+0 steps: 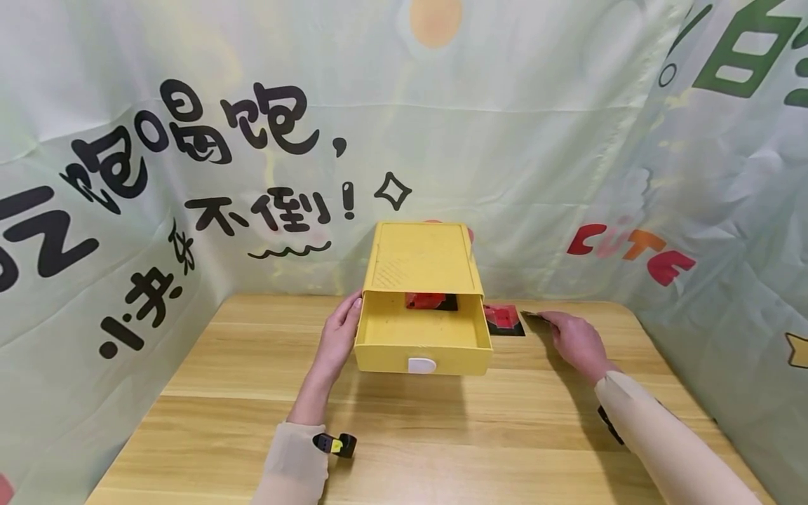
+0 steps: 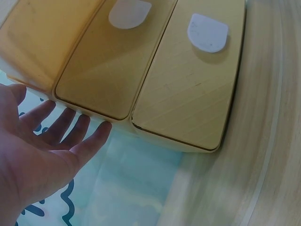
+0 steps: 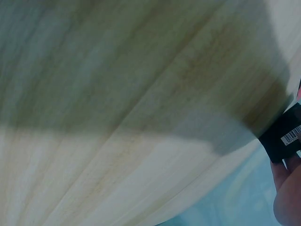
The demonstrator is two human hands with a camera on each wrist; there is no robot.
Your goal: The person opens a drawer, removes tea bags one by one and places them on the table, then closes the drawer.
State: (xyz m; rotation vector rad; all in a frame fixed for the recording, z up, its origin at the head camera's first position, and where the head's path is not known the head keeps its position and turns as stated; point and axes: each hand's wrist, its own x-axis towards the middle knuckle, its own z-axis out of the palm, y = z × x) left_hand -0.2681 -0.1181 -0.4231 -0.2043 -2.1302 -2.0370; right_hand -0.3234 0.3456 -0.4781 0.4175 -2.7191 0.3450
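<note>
A yellow drawer unit (image 1: pixel 424 259) stands at the back of the table with its top drawer (image 1: pixel 421 359) pulled out. Inside that drawer lies a red and black flat packet (image 1: pixel 432 301). My left hand (image 1: pixel 338 337) rests along the unit's left side; in the left wrist view its fingertips (image 2: pixel 101 129) are at the side edge, below the drawer handles. On the right, my right hand (image 1: pixel 577 344) pinches a thin flat packet (image 1: pixel 535 317), seen nearly edge-on. The right wrist view shows its black face (image 3: pixel 281 140) with a white barcode label.
Another red and black packet (image 1: pixel 505 320) lies on the wooden table (image 1: pixel 416 449), just right of the drawer unit. Printed fabric curtains (image 1: pixel 505 161) hang close behind the table and along both sides. Two closed drawers with white handles (image 2: pixel 208 33) show in the left wrist view.
</note>
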